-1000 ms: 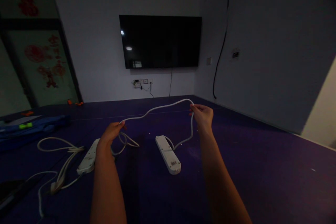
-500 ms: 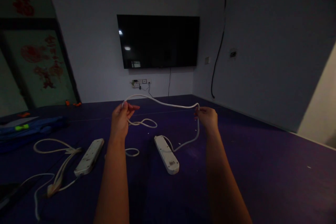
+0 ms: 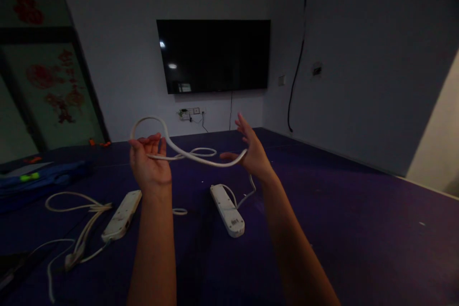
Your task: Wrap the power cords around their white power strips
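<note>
A white power cord (image 3: 204,160) runs between my two hands above the purple surface. My left hand (image 3: 152,165) is turned palm up, its fingers curled on the cord, which arches in a loop above them. The cord rests in the crook between thumb and fingers of my right hand (image 3: 254,153); those fingers are spread. From there it drops to a white power strip (image 3: 227,210), lying with its labelled, screwed side up. Another loop of white cord trails behind my left hand.
Left of my forearm lies a second white power strip (image 3: 122,215), beside a bundled white cord (image 3: 88,224). Dark blue cloth (image 3: 57,174) is farther left. A television (image 3: 215,57) hangs on the far wall, and a black cable (image 3: 297,76) dangles at the right.
My right hand has moved left and spread its fingers from a pinch. My left hand has turned palm up and shifted slightly left. The cord between them now sags, with a loop at the left.
</note>
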{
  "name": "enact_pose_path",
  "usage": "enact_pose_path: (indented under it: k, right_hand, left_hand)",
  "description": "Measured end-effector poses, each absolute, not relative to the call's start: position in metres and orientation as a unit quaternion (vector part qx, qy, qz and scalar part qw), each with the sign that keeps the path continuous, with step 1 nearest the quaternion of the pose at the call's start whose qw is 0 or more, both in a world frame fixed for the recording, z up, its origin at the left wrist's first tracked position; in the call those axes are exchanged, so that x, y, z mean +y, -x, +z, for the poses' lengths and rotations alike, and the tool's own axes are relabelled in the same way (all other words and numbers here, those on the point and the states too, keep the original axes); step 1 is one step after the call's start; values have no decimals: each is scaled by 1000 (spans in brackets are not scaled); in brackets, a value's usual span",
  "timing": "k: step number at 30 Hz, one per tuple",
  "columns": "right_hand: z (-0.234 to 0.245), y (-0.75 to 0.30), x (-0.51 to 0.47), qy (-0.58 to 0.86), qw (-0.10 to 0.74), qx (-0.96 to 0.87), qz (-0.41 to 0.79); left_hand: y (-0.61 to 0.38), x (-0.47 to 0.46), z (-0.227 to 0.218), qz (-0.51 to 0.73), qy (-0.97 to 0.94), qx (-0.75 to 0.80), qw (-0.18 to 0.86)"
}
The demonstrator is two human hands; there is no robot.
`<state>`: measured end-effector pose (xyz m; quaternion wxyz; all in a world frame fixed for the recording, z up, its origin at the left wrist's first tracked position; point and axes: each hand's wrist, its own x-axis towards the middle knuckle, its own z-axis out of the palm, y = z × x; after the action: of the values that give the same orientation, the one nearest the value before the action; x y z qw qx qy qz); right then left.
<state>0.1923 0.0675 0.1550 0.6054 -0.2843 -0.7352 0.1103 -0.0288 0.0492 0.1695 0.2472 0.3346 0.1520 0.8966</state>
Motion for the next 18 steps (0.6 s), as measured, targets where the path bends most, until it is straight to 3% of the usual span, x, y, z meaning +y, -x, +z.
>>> enact_pose_path:
  k: [3, 6, 8, 10, 13, 15, 18]
  right_hand:
    - [163, -187, 41, 258, 505, -822, 58]
    - [161, -187, 25, 206, 356, -900, 147]
    - [160, -185, 21, 163, 303, -909, 235]
    - [160, -179, 24, 132, 305, -887, 321]
    - [157, -165, 36, 139, 381, -828, 388]
    - [151, -155, 47, 183, 431, -808, 358]
    - [137, -147, 62, 240, 436, -819, 286]
  left_hand:
    - [24, 53, 166, 882, -363, 183, 240]
    - [15, 56, 162, 861, -393, 226, 232]
    - [8, 57, 160, 843, -416, 237, 243]
    - [0, 56, 160, 820, -450, 241, 259]
    - [-11, 52, 161, 794, -485, 242, 275]
    - [-17, 50, 162, 787, -498, 232, 280]
    - [-25, 46, 164, 788, -506, 180, 302]
